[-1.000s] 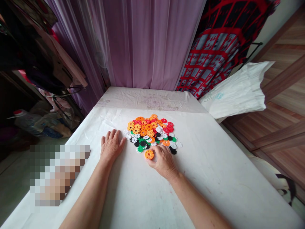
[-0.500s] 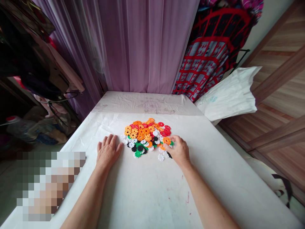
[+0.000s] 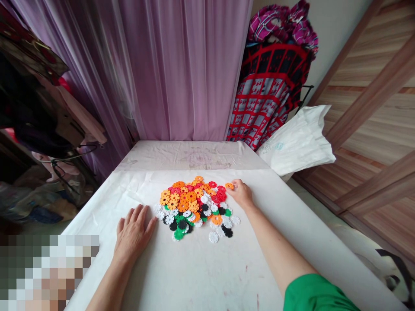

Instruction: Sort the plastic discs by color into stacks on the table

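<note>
Purple sheer curtain (image 3: 175, 73) hangs across the back, and below it we have a white sheet (image 3: 201, 268) spread over the table. Our left hand (image 3: 132, 235) lies flat and open on the sheet, fingers spread, gripping nothing, just beside the lower left edge of a heap of plastic flower-shaped interlocking discs (image 3: 191, 207) in orange, red, white, black and green. At the heap's upper right edge sits a small orange disc (image 3: 229, 186), touching our right hand (image 3: 241, 193). That hand is curled, its fingertips (image 3: 235, 184) on the disc, though we cannot tell whether they pinch it. A green sleeve (image 3: 314, 293) shows at the lower right. Further right, a red-and-black patterned cloth (image 3: 267, 99) and a white plastic bag (image 3: 296, 142) stand beyond the table.
</note>
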The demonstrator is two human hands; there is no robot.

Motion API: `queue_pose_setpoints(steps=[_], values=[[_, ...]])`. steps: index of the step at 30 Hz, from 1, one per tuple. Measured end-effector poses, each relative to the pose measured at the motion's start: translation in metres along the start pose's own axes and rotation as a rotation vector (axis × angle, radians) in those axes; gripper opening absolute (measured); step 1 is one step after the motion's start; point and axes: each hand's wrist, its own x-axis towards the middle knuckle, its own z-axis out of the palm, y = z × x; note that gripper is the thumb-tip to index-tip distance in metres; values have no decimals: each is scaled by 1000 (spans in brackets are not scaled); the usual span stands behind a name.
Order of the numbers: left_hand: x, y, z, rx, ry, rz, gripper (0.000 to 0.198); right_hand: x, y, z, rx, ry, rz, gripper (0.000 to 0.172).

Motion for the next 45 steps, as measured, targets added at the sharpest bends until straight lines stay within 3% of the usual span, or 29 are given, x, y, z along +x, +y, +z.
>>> queue_pose_setpoints(steps=[6, 17, 21, 25, 27, 31, 38, 42, 45], values=[[1, -2, 3, -2, -3, -10, 58, 3, 3, 13, -45, 14, -84, 28], [19, 21, 3, -185, 85, -185, 55, 2, 7, 13, 13, 6, -116, 32], [21, 20, 4, -251, 107, -185, 53, -3, 2, 6, 3, 66, -177, 31], [20, 16, 4, -291, 103, -170, 49, -17, -15, -5, -111, 64, -429, 24], [20, 16, 4, -290, 98, -161, 49, -26, -25, -9, -169, 33, -482, 20], [19, 18, 3, -284, 103, -151, 48, -46, -38, -13, -186, 18, -508, 21], [17, 18, 3, -278, 114, -121, 48, -86, -50, -23, 26, -26, -508, 18], [18, 19, 2, -265, 118, -125, 45, -97, -59, -28, 122, 31, -496, 18], [17, 20, 2, -261, 112, -134, 44, -101, -64, -28, 170, -15, -514, 17]])
